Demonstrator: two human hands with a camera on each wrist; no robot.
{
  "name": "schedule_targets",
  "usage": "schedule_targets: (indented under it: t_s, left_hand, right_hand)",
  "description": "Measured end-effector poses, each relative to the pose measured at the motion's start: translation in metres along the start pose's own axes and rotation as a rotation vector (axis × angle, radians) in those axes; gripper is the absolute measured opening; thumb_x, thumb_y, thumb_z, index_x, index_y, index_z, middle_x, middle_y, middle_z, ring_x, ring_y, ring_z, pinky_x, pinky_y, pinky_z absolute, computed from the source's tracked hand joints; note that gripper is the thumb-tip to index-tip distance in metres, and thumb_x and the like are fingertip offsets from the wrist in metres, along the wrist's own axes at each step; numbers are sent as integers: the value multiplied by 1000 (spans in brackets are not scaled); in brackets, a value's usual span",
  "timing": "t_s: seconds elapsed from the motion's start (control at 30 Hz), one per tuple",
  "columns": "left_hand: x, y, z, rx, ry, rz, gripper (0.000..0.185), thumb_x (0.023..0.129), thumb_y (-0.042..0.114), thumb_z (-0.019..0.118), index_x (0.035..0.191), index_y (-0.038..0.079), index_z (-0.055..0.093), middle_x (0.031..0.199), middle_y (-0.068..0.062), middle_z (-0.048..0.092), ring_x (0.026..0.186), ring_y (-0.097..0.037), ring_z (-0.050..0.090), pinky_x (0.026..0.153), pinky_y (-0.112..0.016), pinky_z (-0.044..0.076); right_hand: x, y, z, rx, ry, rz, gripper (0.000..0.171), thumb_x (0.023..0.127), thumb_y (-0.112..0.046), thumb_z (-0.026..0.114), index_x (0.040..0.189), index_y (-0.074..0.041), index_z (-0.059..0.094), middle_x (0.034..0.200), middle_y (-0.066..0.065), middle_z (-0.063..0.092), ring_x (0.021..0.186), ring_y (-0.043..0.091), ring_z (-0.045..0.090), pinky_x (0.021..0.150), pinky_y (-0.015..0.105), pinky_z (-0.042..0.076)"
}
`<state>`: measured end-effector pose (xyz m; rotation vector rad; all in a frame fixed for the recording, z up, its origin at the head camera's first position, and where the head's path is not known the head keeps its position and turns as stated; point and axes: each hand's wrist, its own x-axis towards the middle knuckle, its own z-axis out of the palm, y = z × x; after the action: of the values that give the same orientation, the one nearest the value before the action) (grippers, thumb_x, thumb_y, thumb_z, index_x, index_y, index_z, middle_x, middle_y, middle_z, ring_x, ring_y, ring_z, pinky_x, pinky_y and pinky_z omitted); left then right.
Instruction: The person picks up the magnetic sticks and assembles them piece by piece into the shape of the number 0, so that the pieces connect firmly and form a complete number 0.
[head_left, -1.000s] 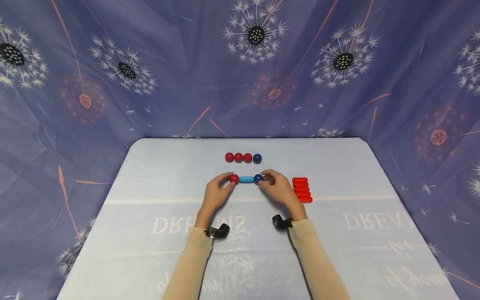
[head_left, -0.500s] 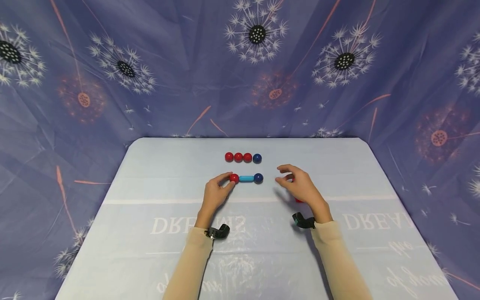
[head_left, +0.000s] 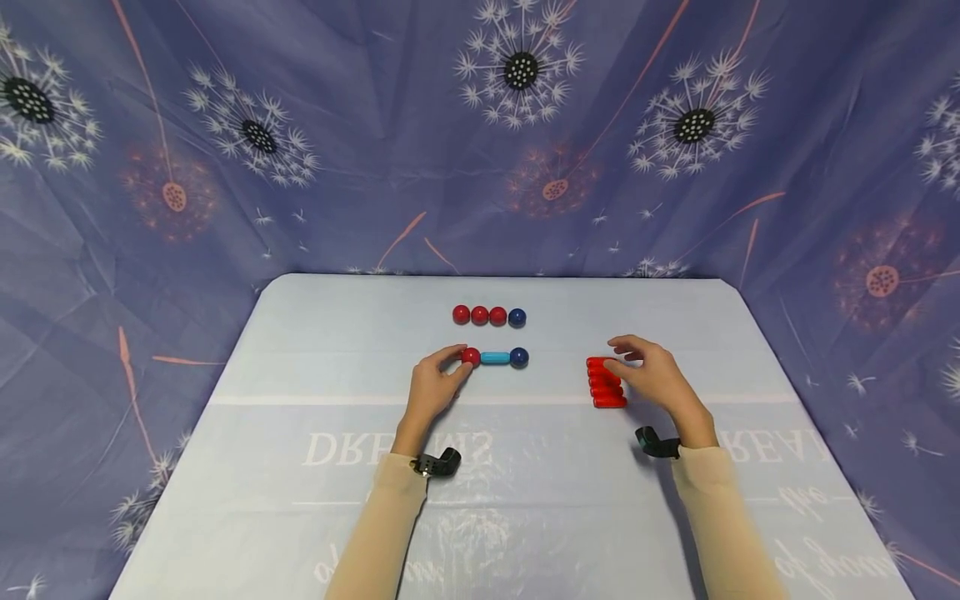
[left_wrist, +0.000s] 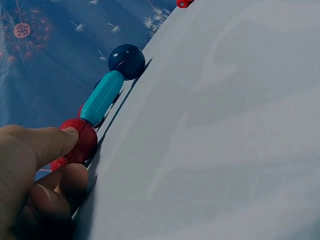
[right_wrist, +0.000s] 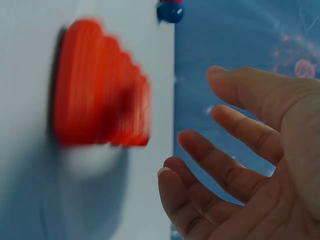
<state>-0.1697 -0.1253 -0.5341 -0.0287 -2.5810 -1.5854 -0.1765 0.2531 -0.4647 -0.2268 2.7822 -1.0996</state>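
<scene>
One link looks built: a teal rod [head_left: 493, 357] lies on the table [head_left: 300, 350] with a red ball [head_left: 470, 357] on its left end and a blue ball [head_left: 519, 357] on its right, just in front of a spare row of three red balls [head_left: 480, 315] and one more blue. The left hand [head_left: 431, 387] pinches the red ball between thumb and forefinger, steadying that end. The right hand [head_left: 651, 377] hangs slack-fingered above the stack of red rods [head_left: 604, 382], well apart from the link, gripping nothing; judging by that, no red rod has yet been joined and the spare balls remain unused. The right wrist view blurs the stack, so whether fingertips touch the top rod cannot be told; the left wrist view shows only one spare ball, at its top edge
</scene>
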Motion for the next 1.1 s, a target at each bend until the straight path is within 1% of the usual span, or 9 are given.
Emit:
schedule_targets:
  t_s: [0.03, 0.1, 0.2, 0.27, 0.3, 0.43, 0.73, 1.0, 1.1]
  left_hand:
    - [0, 0, 0, 3, 2, -1, 37, 94, 22, 76, 131, 16, 72, 124, -9, 74, 47, -7, 48, 58, -23, 45]
    - [1, 1, -1, 3, 5, -4, 37, 94, 23, 76, 131, 16, 72, 124, -9, 74, 47, -8, 48, 58, -24, 45]
    - [1, 1, -2, -17, 1, -15, 37, 95, 22, 75, 131, 15, 72, 125, -9, 74, 47, -8, 50, 55, -23, 46]
    - [1, 1, -2, -38, -8, -28, 37, 95, 21, 74, 132, 15, 72, 126, -11, 73, 43, -10, 52, 48, -25, 45]
    - [1, 1, -2, -47, -13, -34, 37, 96, 21, 74, 132, 15, 71, 126, -11, 73, 43, -10, 53, 47, -25, 45]
    - [0, 1, -1, -56, -21, -49, 37, 96, 21, 73, 133, 15, 71, 127, -12, 72, 43, -10, 54, 46, -24, 45]
    - [0, 0, 0, -57, -16, -37, 37, 96, 23, 73, 132, 16, 71, 127, -12, 72, 43, -10, 54, 45, -25, 45]
    - [0, -1, 0, -48, -3, -18, 35, 95, 21, 74, 130, 16, 72, 125, -11, 73, 42, -10, 53, 48, -24, 46]
    - [0, -1, 0, -41, -2, -15, 35, 95, 20, 74, 130, 16, 72, 124, -11, 73, 41, -11, 52, 48, -24, 46]
  right_hand:
    - [1, 4, 0, -2, -3, 9, 48, 101, -31, 67, 142, -6, 58, 137, 24, 61, 126, 44, 57, 100, 60, 49]
    - [3, 11, 1, 6, -13, 17, 48, 101, -29, 66, 141, -4, 58, 137, 24, 61, 124, 45, 58, 99, 60, 49]
    - [6, 17, 3, 22, -26, 31, 44, 101, -25, 66, 139, -3, 60, 135, 25, 63, 122, 45, 60, 99, 59, 50]
    - [8, 19, 5, 22, -31, 38, 42, 101, -22, 65, 137, -2, 60, 133, 27, 64, 121, 46, 61, 99, 58, 50]
    - [9, 20, 6, 20, -32, 43, 41, 101, -21, 65, 137, -2, 61, 132, 27, 64, 121, 46, 61, 99, 58, 50]
    - [14, 23, 10, -3, -33, 53, 38, 102, -20, 63, 135, -2, 62, 131, 27, 64, 120, 46, 61, 99, 59, 51]
    - [20, 26, 13, -45, -20, 50, 34, 102, -17, 61, 132, -2, 64, 128, 26, 65, 115, 43, 63, 97, 57, 53]
    - [26, 28, 15, -62, -26, 49, 29, 102, -17, 62, 126, -3, 69, 119, 23, 69, 104, 36, 64, 92, 52, 53]
    - [28, 28, 15, -67, -35, 46, 29, 102, -18, 62, 123, -1, 70, 118, 23, 70, 102, 35, 65, 91, 51, 53]
